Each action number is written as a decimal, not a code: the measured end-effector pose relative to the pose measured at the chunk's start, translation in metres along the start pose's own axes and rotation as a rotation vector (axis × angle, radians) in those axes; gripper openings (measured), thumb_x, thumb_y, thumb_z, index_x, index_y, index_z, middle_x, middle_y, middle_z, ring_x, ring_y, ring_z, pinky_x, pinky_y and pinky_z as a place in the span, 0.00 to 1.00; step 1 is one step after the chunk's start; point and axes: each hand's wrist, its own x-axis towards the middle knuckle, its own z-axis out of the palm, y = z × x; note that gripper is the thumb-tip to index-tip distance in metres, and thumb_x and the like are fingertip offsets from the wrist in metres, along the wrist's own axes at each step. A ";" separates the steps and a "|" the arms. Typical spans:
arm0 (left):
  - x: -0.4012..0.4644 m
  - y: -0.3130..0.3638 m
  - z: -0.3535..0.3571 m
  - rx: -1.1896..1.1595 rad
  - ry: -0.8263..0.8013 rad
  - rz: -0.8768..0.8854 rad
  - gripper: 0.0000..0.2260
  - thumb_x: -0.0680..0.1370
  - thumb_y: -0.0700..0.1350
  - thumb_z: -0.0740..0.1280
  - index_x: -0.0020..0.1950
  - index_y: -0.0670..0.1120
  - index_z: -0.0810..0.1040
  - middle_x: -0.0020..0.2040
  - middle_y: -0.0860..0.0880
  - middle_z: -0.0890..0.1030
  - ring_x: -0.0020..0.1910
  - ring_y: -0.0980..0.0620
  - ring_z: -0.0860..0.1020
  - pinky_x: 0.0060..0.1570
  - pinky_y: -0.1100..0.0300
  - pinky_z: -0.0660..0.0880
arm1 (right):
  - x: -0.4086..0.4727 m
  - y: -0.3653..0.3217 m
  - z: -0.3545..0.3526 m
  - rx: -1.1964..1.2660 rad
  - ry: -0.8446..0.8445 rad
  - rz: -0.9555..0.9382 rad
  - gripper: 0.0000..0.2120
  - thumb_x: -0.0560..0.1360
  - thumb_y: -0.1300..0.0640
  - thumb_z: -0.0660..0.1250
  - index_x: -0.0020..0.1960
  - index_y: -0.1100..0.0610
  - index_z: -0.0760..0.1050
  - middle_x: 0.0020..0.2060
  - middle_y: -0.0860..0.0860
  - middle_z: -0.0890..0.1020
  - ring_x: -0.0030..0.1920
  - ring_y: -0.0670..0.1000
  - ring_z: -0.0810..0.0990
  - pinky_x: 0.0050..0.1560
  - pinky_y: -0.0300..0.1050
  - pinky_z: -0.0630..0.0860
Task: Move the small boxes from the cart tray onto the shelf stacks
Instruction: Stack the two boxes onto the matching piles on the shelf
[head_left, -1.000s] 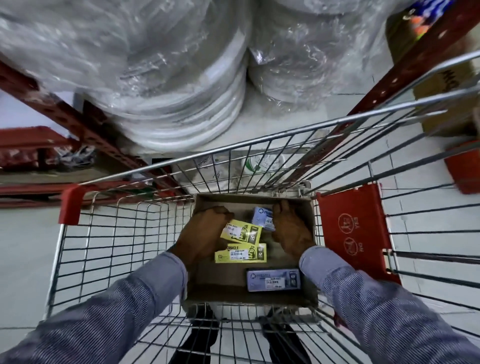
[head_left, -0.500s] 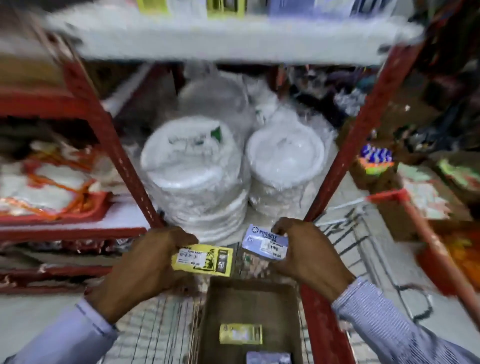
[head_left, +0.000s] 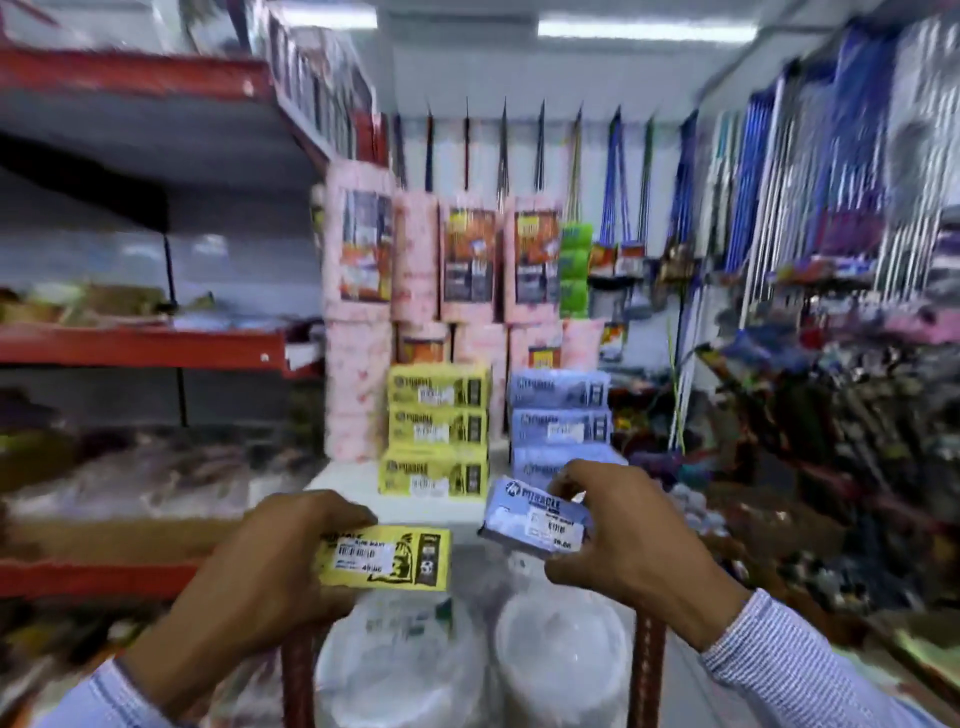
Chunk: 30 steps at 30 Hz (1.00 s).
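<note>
**Two boxes in hand, short of the shelf stacks**

The grip of the left hand (head_left: 249, 566) is closed round the left end of a yellow box (head_left: 387, 558), thumb on top and fingers beneath, the box held flat with its label up. Ahead of it on the white shelf (head_left: 337, 483) stands the yellow stack (head_left: 436, 428), three boxes high. Just to the right of that stands the blue stack (head_left: 561, 415), at least three high, its lowest box partly hidden. In front of it the right hand (head_left: 634, 535) pinches a blue box (head_left: 537, 519) by its right end, tilted a little, close to the base of the blue stack but not on it. Below both hands lie wrapped stacks of plates (head_left: 561, 660).

Judging by this, both boxes are mid-carry: lifted clear of the cart, each lined up with its own colour, neither set down. The cart tray is out of view, so how many boxes are left cannot be told
</note>
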 end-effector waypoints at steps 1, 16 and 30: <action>0.010 -0.001 -0.004 0.001 0.025 0.011 0.29 0.53 0.53 0.76 0.55 0.57 0.81 0.49 0.60 0.83 0.47 0.58 0.81 0.45 0.58 0.79 | 0.009 0.000 -0.007 -0.009 0.018 -0.005 0.26 0.53 0.41 0.73 0.50 0.46 0.74 0.43 0.43 0.79 0.42 0.48 0.77 0.39 0.46 0.77; 0.141 -0.002 0.040 -0.030 0.193 0.093 0.23 0.65 0.42 0.77 0.59 0.52 0.78 0.56 0.53 0.82 0.54 0.52 0.79 0.53 0.58 0.76 | 0.106 0.047 0.014 -0.256 0.125 -0.023 0.21 0.63 0.56 0.77 0.52 0.49 0.71 0.49 0.47 0.78 0.47 0.50 0.75 0.42 0.43 0.72; 0.152 -0.012 0.059 -0.136 0.103 0.024 0.22 0.68 0.36 0.74 0.60 0.52 0.79 0.58 0.53 0.82 0.53 0.54 0.79 0.53 0.56 0.78 | 0.111 0.064 0.040 -0.250 0.150 -0.027 0.27 0.58 0.57 0.81 0.53 0.49 0.73 0.49 0.47 0.79 0.48 0.51 0.75 0.44 0.47 0.76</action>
